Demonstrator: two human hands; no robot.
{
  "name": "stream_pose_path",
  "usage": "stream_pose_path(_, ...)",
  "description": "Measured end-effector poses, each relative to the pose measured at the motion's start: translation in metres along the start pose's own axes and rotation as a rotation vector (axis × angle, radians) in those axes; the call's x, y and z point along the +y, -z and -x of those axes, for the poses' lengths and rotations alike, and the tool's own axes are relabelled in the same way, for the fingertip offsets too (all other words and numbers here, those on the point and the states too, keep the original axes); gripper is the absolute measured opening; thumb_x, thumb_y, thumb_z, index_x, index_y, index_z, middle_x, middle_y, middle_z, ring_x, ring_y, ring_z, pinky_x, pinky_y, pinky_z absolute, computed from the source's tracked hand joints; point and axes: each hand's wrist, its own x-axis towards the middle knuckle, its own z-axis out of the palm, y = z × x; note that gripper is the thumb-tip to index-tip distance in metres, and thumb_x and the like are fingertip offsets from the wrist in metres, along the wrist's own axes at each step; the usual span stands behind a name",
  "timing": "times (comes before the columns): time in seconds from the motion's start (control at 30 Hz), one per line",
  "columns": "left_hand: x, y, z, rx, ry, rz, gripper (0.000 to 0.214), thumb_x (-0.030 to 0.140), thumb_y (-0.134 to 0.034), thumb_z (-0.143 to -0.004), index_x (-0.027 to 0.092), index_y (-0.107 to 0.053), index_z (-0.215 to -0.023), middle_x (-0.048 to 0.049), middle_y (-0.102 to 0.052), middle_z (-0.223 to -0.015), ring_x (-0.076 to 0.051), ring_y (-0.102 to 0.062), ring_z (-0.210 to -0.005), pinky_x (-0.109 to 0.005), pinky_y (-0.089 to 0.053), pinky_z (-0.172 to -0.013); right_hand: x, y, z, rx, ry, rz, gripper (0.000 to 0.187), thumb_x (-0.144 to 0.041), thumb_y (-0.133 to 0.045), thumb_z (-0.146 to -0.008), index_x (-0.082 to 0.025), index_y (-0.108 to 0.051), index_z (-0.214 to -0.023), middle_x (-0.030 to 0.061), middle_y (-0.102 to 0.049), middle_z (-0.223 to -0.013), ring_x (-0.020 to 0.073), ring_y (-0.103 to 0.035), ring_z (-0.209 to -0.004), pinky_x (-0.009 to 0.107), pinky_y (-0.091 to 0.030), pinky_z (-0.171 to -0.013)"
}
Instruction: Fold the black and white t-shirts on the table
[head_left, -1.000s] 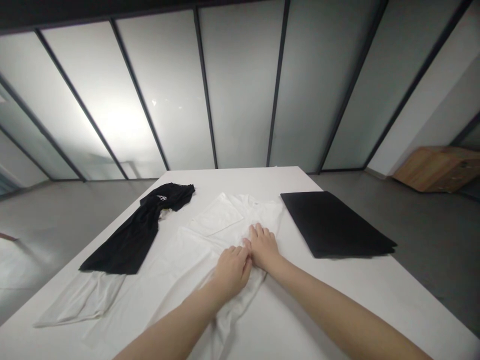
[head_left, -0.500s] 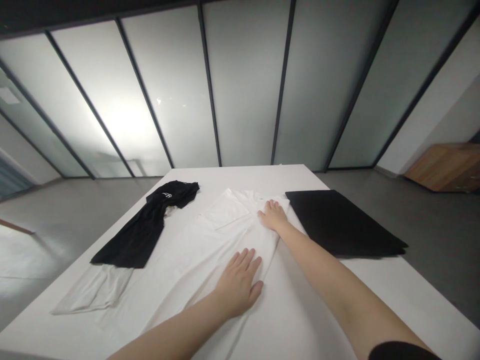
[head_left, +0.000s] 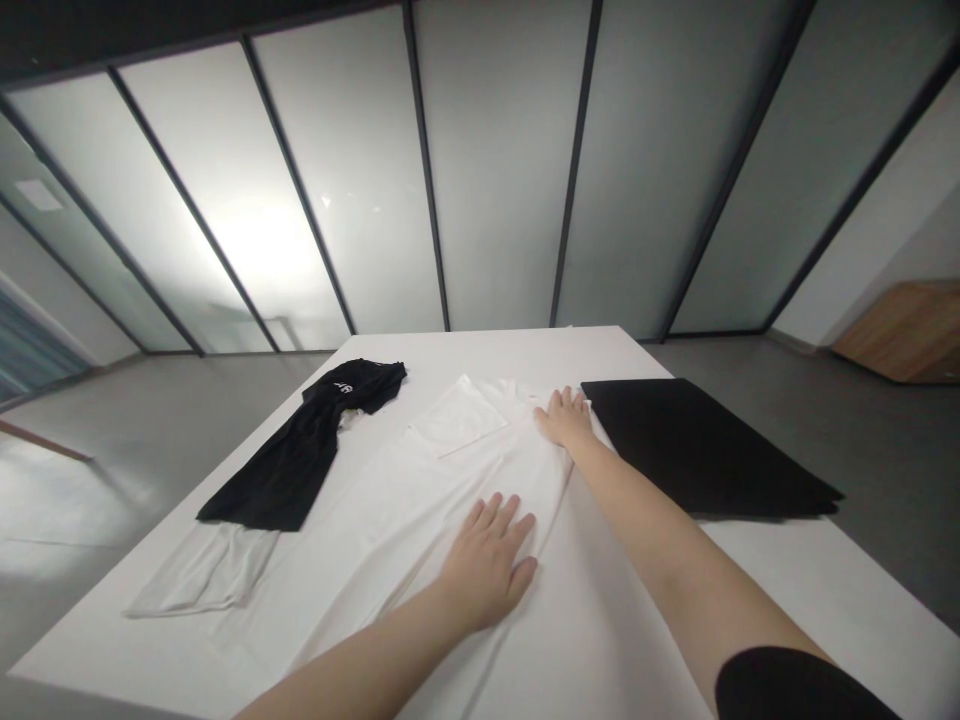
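Note:
A white T-shirt (head_left: 427, 500) lies spread on the white table, with its collar end away from me and a sleeve laid out toward the left. Long creases run along its body. My left hand (head_left: 491, 560) rests palm down on the lower part of the shirt, fingers stretched out. Farther off, my right hand (head_left: 566, 418) lies flat near the shirt's right shoulder, its fingers slightly spread and pointing away. Neither hand grips the cloth.
Left of the shirt lies a black garment (head_left: 281, 460) with white lettering, over a folded white cloth (head_left: 202, 570). Flat black boards (head_left: 705, 445) sit at the right edge of the table (head_left: 487, 345). Frosted glass panels (head_left: 502, 180) stand behind.
My right hand has slid slightly outward along the shirt's right shoulder. The left hand stays flat in about the same place. The whole view has shifted a little.

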Motion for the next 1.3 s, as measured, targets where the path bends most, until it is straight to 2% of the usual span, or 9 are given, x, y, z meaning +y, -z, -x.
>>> stream_pose_path(0.1,0.000,0.001,-0.001,-0.003,0.006,-0.001,0.059,0.051,-0.047,-0.106,0.031,-0.046,-0.162,-0.0074,-0.037,-0.173,-0.034,-0.031,-0.160,-0.057,-0.027,-0.130,-0.003,0.007,0.014,0.123,0.095,-0.006,0.074,-0.044,-0.033,-0.106,-0.001,-0.026,-0.167,0.0247,-0.017,-0.177,0.0420,-0.014,-0.162,0.053,-0.014,-0.128)
stream_pose_path(0.2,0.000,0.000,-0.002,0.005,0.006,-0.005,0.059,0.051,-0.049,-0.105,0.032,-0.046,-0.161,-0.0071,-0.037,-0.173,-0.034,-0.031,-0.160,-0.057,-0.026,-0.130,-0.012,0.014,0.029,0.196,0.209,-0.032,0.066,-0.037,-0.029,-0.106,-0.003,-0.035,-0.163,0.0228,-0.029,-0.174,0.0360,-0.025,-0.159,0.048,-0.017,-0.128)
stream_pose_path(0.3,0.000,-0.001,-0.002,0.008,0.006,0.001,0.059,0.052,-0.047,-0.105,0.031,-0.047,-0.161,-0.0079,-0.037,-0.173,-0.035,-0.031,-0.160,-0.058,-0.025,-0.130,-0.025,0.016,0.044,0.184,0.192,-0.074,0.067,-0.039,-0.028,-0.108,-0.004,-0.034,-0.164,0.0236,-0.035,-0.171,0.0355,-0.032,-0.156,0.047,-0.020,-0.127)
stream_pose_path(0.37,0.000,-0.003,-0.003,0.007,0.006,0.001,0.059,0.052,-0.046,-0.106,0.031,-0.046,-0.161,-0.0087,-0.037,-0.173,-0.036,-0.031,-0.160,-0.058,-0.025,-0.130,-0.034,0.013,0.052,0.142,0.154,-0.077,0.070,-0.044,-0.028,-0.108,-0.005,-0.031,-0.166,0.0235,-0.031,-0.172,0.0387,-0.028,-0.158,0.051,-0.017,-0.127)
stream_pose_path(0.47,0.000,-0.005,-0.003,0.000,0.006,-0.006,0.061,0.053,-0.046,-0.106,0.030,-0.045,-0.162,-0.0097,-0.036,-0.173,-0.037,-0.030,-0.160,-0.060,-0.023,-0.131,-0.041,0.006,0.060,-0.017,0.043,-0.038,0.078,-0.052,-0.034,-0.106,-0.004,-0.030,-0.167,0.0262,-0.022,-0.175,0.0460,-0.019,-0.160,0.059,-0.012,-0.127)
stream_pose_path(0.57,0.000,-0.005,-0.002,-0.015,0.002,-0.003,0.061,0.053,-0.045,-0.106,0.029,-0.044,-0.162,-0.0096,-0.034,-0.174,-0.037,-0.028,-0.161,-0.060,-0.022,-0.131,-0.039,0.001,0.057,-0.116,-0.034,-0.011,0.085,-0.057,-0.038,-0.103,-0.003,-0.027,-0.168,0.0274,-0.019,-0.175,0.0489,-0.016,-0.160,0.062,-0.011,-0.127)
stream_pose_path(0.93,0.006,0.001,0.002,-0.039,0.028,0.009,0.064,0.058,-0.037,-0.108,0.029,-0.041,-0.165,-0.0091,-0.031,-0.175,-0.037,-0.025,-0.162,-0.063,-0.020,-0.131,-0.027,0.000,0.011,-0.097,-0.191,-0.038,0.080,-0.058,-0.034,-0.104,-0.016,-0.025,-0.171,0.0199,-0.013,-0.179,0.0533,-0.014,-0.160,0.068,-0.005,-0.126)
stream_pose_path(1.13,0.009,0.006,0.003,-0.065,0.039,0.001,0.067,0.061,-0.032,-0.109,0.029,-0.039,-0.166,-0.0095,-0.028,-0.176,-0.039,-0.023,-0.162,-0.067,-0.018,-0.130,-0.025,0.003,0.015,-0.054,-0.138,-0.035,0.077,-0.056,-0.029,-0.106,-0.012,-0.031,-0.169,0.0247,-0.019,-0.176,0.0530,-0.020,-0.158,0.068,-0.009,-0.125)
stream_pose_path(1.3,0.012,0.009,0.000,-0.081,0.069,0.033,0.066,0.060,-0.036,-0.108,0.029,-0.040,-0.166,-0.0103,-0.027,-0.176,-0.041,-0.021,-0.162,-0.069,-0.016,-0.129,-0.033,0.009,0.046,0.004,0.018,0.037,0.077,-0.055,-0.031,-0.107,-0.008,-0.027,-0.169,0.0274,-0.022,-0.174,0.0525,-0.020,-0.158,0.066,-0.011,-0.125)
